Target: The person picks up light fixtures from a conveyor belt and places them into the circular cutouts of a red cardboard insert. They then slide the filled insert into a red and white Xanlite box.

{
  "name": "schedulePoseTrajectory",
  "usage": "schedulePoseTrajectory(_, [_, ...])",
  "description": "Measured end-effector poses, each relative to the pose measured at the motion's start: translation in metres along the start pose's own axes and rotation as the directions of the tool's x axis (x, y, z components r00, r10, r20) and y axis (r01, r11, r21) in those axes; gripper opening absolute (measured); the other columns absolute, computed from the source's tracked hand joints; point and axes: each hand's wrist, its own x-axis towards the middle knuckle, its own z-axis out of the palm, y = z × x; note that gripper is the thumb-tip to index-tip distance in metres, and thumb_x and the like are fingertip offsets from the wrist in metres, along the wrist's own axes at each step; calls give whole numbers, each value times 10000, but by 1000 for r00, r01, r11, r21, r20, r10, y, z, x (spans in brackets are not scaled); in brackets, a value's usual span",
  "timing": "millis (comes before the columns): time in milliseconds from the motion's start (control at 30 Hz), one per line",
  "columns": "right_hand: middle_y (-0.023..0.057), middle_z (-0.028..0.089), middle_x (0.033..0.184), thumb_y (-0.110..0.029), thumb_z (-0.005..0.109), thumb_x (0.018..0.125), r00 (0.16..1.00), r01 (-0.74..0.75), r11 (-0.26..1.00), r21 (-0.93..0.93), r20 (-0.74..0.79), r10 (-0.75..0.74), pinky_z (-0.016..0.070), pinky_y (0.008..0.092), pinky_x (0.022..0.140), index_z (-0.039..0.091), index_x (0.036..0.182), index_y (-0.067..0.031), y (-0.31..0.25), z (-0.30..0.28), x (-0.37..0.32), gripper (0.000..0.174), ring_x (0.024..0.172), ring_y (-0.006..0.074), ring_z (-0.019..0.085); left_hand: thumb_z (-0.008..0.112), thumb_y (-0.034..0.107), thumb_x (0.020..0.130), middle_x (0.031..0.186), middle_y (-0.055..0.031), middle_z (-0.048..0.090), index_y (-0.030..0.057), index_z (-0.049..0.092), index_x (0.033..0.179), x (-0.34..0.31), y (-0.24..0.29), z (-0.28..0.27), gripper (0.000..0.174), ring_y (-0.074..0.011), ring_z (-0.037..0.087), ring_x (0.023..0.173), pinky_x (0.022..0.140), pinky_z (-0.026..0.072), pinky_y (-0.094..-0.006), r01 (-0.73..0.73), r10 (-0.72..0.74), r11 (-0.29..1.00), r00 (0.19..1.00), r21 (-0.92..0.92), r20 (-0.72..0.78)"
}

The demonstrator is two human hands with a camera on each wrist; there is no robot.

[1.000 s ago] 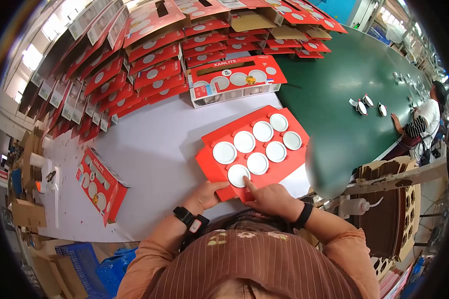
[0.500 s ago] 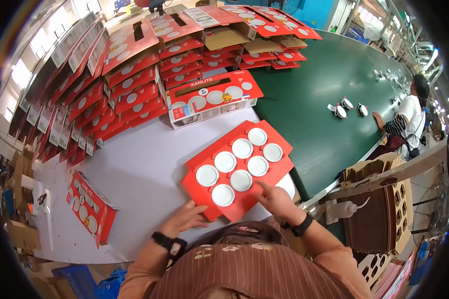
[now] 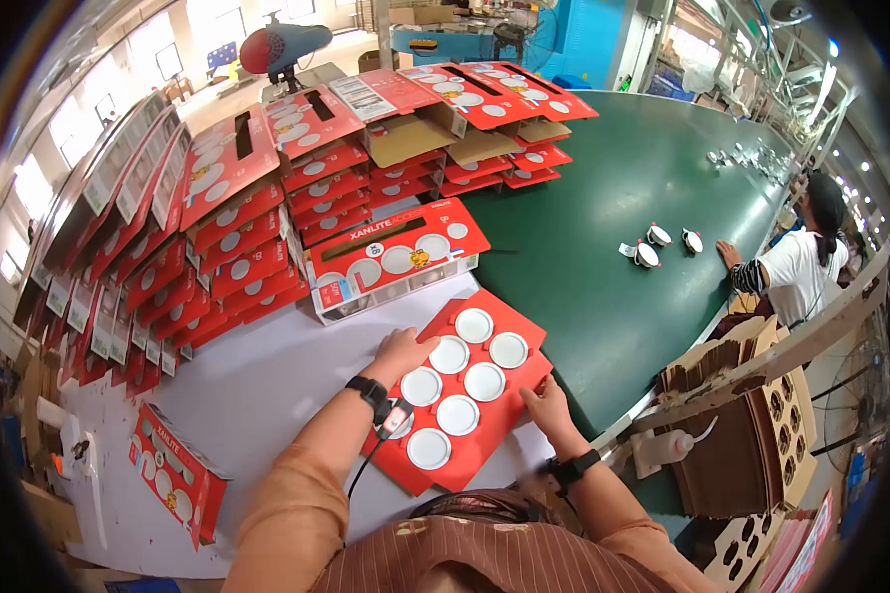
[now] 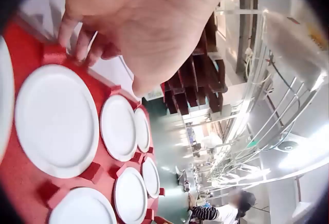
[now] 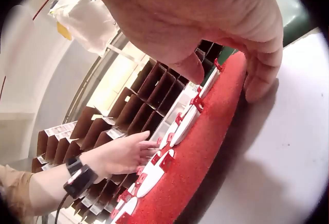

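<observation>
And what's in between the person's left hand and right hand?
Between the left hand and the right hand lies part of the red cardboard panel, with round white discs on it. The head view shows that.

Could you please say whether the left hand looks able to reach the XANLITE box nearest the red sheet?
Probably yes: only white tabletop shows between the left hand, at the edge of the red sheet, and the XANLITE box.
</observation>
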Motion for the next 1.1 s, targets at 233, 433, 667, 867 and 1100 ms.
schedulePoseTrajectory(233, [158,641,1017,-152,681,779,986,-164,969,187,47,158,508,318,778,466,1175,63,-26,16,5,500,909,210,629,639,458,772,1222,-249,526,-113,432,1247,26,-12,22,771,-293,535,1129,922,437,-339,46,63,881,975,-471,212])
schedulePoseTrajectory(433, [147,525,1221,-100,687,785,989,19,907,420,127,-79,485,322,859,394,1251,31,-34,49,10,565,1069,208,554,671,312,798,1177,-184,566,-75,458,1245,-11,-2,11,628,-214,569,1053,845,468,-304,53,128,742,967,-669,219])
schedulePoseTrajectory(667, [137,568,1177,-9,650,793,961,-132,760,636,270,-58,478,337,893,457,1232,25,-67,45,31,481,1042,218,572,676,313,796,1030,-158,632,-33,570,1082,-37,14,-3,462,-205,609,925,776,481,-319,-104,8,799,987,-592,-162])
schedulePoseTrajectory(867, [100,599,1068,-252,624,857,944,-162,871,464,330,0,482,283,766,514,1167,35,-88,24,50,436,917,155,582,677,289,806,988,-127,644,-19,581,1034,-53,9,21,396,-185,617,869,745,490,-320,-135,-79,640,968,-756,-239])
schedulePoseTrajectory(1100, [42,629,824,-295,608,869,979,-125,925,358,194,57,464,279,551,603,1027,32,-80,28,42,362,654,115,573,649,232,835,1007,-91,629,-17,573,1061,-67,-4,32,344,-142,595,883,751,486,-300,-141,-6,687,980,-713,-199])
